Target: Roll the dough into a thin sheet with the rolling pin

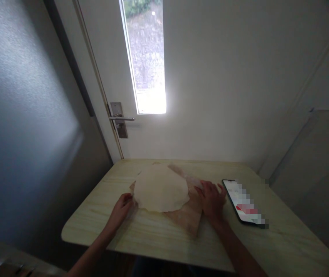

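Observation:
A pale round sheet of dough [161, 188] lies flat on a brown wooden board [187, 217] in the middle of a light wooden table [153, 238]. My left hand [122, 207] rests at the board's left edge, fingers curled against the rim of the dough. At the board's right edge my right hand [212, 200] lies flat, its fingers spread, between the dough and a phone.
A phone [244, 202] with a lit screen lies on the table right of my right hand. Behind the table stands a white door with a narrow window [147, 57] and a metal handle [121, 119]. The table's front left corner is rounded.

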`<state>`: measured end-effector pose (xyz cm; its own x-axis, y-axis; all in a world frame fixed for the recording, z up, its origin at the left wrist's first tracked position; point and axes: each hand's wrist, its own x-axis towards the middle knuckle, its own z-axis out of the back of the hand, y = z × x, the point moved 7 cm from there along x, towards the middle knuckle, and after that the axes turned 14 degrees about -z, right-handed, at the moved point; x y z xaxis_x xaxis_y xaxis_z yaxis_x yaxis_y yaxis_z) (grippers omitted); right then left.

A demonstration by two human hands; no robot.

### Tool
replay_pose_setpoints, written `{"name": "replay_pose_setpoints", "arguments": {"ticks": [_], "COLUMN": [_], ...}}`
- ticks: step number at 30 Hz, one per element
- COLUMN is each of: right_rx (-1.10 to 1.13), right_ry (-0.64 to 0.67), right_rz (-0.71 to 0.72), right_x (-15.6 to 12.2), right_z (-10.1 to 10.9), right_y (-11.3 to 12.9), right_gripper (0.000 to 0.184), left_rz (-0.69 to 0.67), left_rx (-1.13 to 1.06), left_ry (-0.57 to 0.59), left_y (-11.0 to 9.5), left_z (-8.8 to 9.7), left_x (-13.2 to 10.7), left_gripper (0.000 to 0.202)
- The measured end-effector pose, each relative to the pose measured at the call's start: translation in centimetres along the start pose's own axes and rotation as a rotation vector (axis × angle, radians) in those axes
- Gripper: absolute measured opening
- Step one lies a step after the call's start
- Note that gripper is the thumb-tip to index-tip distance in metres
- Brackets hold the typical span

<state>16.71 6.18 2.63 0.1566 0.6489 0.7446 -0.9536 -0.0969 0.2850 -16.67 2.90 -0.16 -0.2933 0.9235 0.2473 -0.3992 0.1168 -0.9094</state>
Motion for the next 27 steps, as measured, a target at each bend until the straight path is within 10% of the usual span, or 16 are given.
{"name": "replay_pose_setpoints", "arguments": {"ticks": [9, 13, 22, 27], "right_rx": [0.087, 0.094, 0.122, 0.137], "right_ry": [0.008, 0.026, 0.085, 0.076], "right_rz": [-0.052, -0.057, -0.061, -0.064], "right_x": [0.1, 0.2, 0.3, 0.3], "right_z": [-0.3, -0.5, -0.9, -0.9], "right_y": [-0.8, -0.9, -0.9, -0.9], "right_gripper": [0.036, 0.036, 0.034, 0.035], "left_rz": [0.359, 0.568, 0.459, 0.475], "left_rx": [-0.450, -0.614, -0.759, -0.763], "left_ry": [-0.282, -0.229, -0.126, -0.369], "left_y": [0.3, 0.4, -2.4, -1.2], "left_z": [-1.4, -2.7, -6.1, -7.4], "left_x": [-1.4, -2.0, -1.3, -0.8], "left_gripper": [0.025, 0.015, 0.021, 0.018]}}
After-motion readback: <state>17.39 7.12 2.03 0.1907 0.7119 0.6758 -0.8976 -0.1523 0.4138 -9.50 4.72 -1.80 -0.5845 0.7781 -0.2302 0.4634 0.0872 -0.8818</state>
